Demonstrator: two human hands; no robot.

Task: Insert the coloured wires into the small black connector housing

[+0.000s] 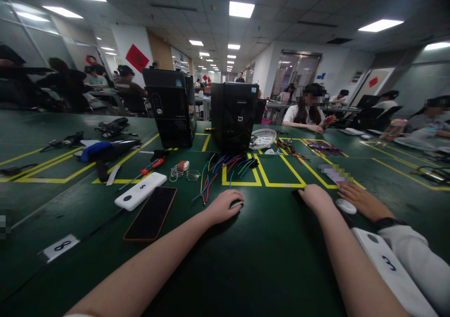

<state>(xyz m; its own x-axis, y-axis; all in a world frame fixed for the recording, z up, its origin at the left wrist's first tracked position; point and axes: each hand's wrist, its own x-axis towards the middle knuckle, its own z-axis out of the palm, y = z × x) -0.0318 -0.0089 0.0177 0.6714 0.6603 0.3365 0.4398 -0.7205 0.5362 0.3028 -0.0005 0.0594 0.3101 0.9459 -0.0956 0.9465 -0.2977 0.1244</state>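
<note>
At the left, a white oblong plastic unit marked 8 (140, 192) lies beside a dark-screened phone with an orange-brown edge (151, 214); neither is touched. Right of these, a loose spread of thin red, blue and green wires (234, 164) lies in front of a black computer tower with a silver emblem (234, 115).

Nearer, at centre, the left hand (225, 204) rests at the dark green tabletop (267, 261), fingers curled in towards the thumb. A small pale-green item (236, 205) shows between them; whether it is clamped cannot be told.

Further right, well apart from the left, the right hand (314, 198) is bent into a loose fist at a flat black object (297, 195); its hold cannot be confirmed.

The step in hand is judged to be handling of small items; the next move appears to call for a sure finger hold and clearance from another person's hand (365, 203), just to the right.

Not verifiable: the right hand's fingertips, the black object's full outline, and the white plastic slab marked 3 (390, 260), partly covered by the right forearm.
</note>
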